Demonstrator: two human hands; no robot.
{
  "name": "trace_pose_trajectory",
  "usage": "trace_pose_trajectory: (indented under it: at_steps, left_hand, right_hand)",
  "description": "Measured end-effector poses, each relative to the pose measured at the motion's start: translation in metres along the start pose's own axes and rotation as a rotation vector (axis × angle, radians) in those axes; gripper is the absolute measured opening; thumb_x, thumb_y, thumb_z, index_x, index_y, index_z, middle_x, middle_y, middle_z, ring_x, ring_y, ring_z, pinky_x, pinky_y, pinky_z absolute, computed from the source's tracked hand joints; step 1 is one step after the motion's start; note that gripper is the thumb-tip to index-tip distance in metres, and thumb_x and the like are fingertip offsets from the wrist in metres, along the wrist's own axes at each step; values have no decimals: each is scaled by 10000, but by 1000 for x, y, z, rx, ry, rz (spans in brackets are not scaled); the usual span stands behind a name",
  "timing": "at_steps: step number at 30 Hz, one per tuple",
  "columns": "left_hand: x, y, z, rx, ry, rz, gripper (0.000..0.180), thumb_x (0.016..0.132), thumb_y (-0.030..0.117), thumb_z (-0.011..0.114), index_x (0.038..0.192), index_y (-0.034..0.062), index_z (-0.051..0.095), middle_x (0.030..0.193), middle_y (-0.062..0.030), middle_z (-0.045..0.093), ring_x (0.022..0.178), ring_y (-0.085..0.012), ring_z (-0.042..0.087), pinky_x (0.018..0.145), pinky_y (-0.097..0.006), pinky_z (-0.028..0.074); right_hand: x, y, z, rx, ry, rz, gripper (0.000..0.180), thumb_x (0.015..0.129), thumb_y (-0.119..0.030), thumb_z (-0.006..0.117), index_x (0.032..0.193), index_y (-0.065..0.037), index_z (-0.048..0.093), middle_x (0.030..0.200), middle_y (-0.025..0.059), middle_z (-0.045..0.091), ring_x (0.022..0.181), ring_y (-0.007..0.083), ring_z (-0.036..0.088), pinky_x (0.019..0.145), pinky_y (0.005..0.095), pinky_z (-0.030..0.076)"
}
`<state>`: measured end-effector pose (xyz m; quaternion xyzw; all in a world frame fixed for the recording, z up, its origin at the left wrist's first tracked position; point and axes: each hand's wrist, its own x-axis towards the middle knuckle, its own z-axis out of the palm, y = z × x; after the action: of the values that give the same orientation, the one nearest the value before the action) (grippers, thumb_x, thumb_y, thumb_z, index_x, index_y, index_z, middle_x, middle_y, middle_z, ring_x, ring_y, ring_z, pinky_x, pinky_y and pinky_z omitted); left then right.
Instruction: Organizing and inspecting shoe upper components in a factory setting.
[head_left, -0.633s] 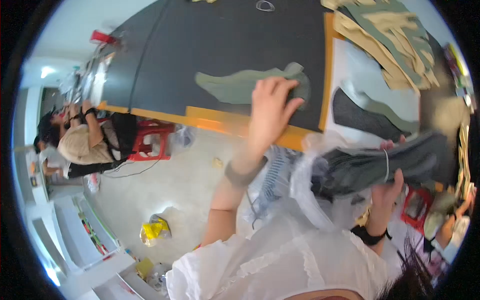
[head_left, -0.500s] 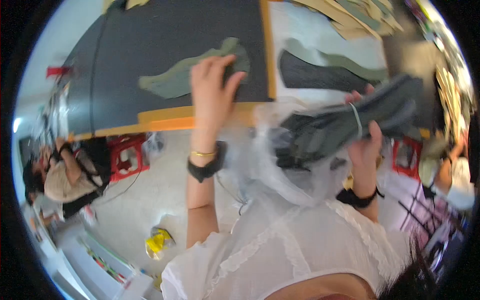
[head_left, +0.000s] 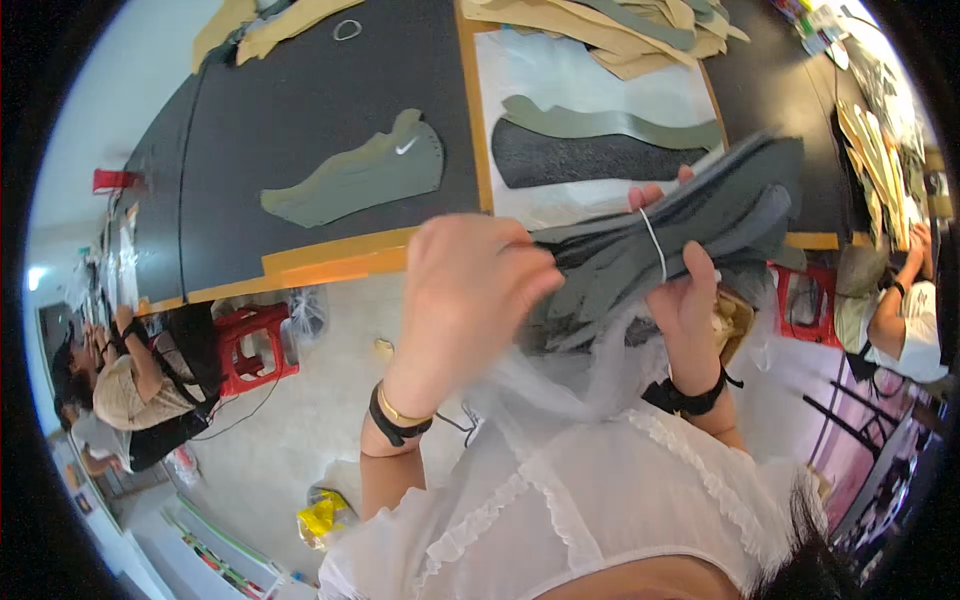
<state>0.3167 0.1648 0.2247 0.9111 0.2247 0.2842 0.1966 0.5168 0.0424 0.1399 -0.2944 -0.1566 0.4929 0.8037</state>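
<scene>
Left hand (head_left: 470, 290) motion-blurred, covering the grey bundle's (head_left: 680, 235) near end

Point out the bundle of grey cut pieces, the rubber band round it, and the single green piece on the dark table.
bundle of grey cut pieces (head_left: 730, 205), head view, upper right end of the stack.
rubber band (head_left: 655, 240), head view, strand crossing the bundle's face.
green piece (head_left: 360, 175), head view, its flat middle.

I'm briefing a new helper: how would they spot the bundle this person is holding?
Look just below the near edge of the long black worktable. The right hand has its grip on a thick bundle of dark grey flat cut pieces. Unlike the single pieces lying on the table, it is bound by a thin white band.
</scene>
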Motion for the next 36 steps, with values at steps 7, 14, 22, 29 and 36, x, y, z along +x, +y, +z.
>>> trace_pose_trajectory:
  at_steps: [7, 14, 22, 29, 36]
  left_hand:
    - [-50, -118, -39, 609, 307, -500, 207, 843, 194, 692, 1020, 90, 672, 994, -75, 641, 930, -293, 578, 809, -436, 423]
    - [-80, -172, -42, 704, 482, -761, 486, 802, 392, 748, 1156, 71, 659, 1180, -108, 603, 1103, -304, 540, 937, -445, 394]
    - [-88, -184, -47, 538, 474, -779, 537, 783, 396, 769, 1199, 78, 649, 1192, -88, 594, 1101, -282, 533, 962, -430, 361]
    - [-86, -185, -44, 535, 578, -759, 538, 740, 372, 808, 1171, 94, 644, 1120, -63, 579, 1078, -260, 538, 936, -419, 361]
    - [-85, -171, -41, 529, 582, -728, 340, 728, 313, 818, 965, 95, 709, 1063, -45, 584, 1022, -252, 554, 889, -408, 362]
  right_hand:
    - [-17, -5, -16, -47, 9, -67, 894, 797, -181, 707, 1518, -99, 186, 1381, 209, 460, 1355, 315, 394, 1179, 477, 249]
    - [-15, -9, -29, -24, 2, -71, 907, 808, -197, 703, 1533, -113, 165, 1413, 181, 444, 1370, 320, 375, 1184, 485, 230]
    - [-9, -7, -22, -148, 68, -77, 946, 773, -208, 748, 1526, -115, 183, 1375, 162, 486, 1341, 319, 412, 1184, 484, 234]
    - [-8, -7, -30, -128, -33, -86, 864, 828, -196, 685, 1526, -100, 185, 1421, 151, 441, 1372, 314, 360, 1195, 472, 196]
    - [-18, -14, -19, -164, 19, -73, 873, 829, -192, 684, 1533, -105, 175, 1434, 161, 432, 1392, 320, 339, 1197, 470, 188]
